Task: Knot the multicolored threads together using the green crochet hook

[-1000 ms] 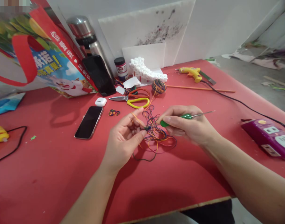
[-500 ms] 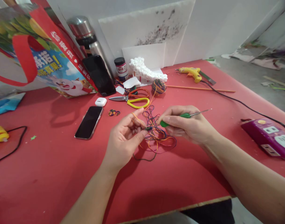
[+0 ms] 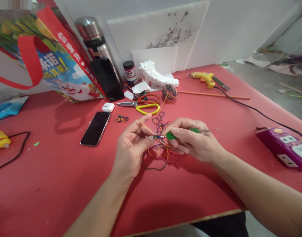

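Note:
My left hand pinches a small piece of crochet work in multicoloured yarn, and an orange strand runs up over its raised index finger. In my right hand is a crochet hook with a green grip and metal shafts at both ends. Its left shaft meets the work at my left fingertips; whether the tip is through a loop I cannot tell. Loose purple, orange and red yarn lies tangled on the table beneath both hands. The strand leads back to a yarn ball.
Scissors, a phone, an earbud case and a small knotted yarn piece lie to the left. Behind stand a bag and a flask. A glue gun and purple box are on the right.
My right hand has dropped slightly, and the crochet hook lies more level, with its metal shaft showing between the grip and the work. My left hand keeps its pinch. The view has shifted slightly.

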Available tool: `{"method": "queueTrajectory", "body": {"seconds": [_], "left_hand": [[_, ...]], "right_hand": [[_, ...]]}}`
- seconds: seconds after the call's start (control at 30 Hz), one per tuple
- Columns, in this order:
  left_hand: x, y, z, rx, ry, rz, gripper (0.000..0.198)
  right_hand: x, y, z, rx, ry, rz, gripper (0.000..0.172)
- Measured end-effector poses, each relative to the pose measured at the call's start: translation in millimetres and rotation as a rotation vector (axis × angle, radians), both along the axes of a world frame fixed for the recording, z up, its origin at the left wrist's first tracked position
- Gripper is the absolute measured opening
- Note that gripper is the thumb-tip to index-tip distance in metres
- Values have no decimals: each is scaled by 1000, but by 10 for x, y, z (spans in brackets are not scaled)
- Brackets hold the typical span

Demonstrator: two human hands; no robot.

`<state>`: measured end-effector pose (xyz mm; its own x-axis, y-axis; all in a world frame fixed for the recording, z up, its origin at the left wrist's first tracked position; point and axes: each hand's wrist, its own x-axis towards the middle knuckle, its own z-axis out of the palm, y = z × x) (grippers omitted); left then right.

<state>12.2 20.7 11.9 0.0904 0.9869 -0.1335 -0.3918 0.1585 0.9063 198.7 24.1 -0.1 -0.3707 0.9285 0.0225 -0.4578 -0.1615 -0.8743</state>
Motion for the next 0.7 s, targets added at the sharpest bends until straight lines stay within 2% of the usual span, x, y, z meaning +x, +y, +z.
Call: {"method": "queueTrajectory", "body": {"seconds": [0.13, 0.23, 0.37, 0.57, 0.7], "left_hand": [[29, -28, 37, -17, -46, 34, 45], [36, -45, 40, -7, -68, 69, 41], [33, -44, 32, 4, -84, 58, 40], [31, -26, 24, 21, -70, 51, 38], [20, -31, -1, 63, -38, 34, 38]], "right_hand": [[-43, -10, 15, 47, 53, -70, 16], [-77, 6, 33, 3, 105, -120, 19], [-81, 36, 29, -60, 152, -82, 22], [-56, 43, -13, -90, 133, -46, 12], [-52, 23, -24, -75, 106, -30, 12]]}}
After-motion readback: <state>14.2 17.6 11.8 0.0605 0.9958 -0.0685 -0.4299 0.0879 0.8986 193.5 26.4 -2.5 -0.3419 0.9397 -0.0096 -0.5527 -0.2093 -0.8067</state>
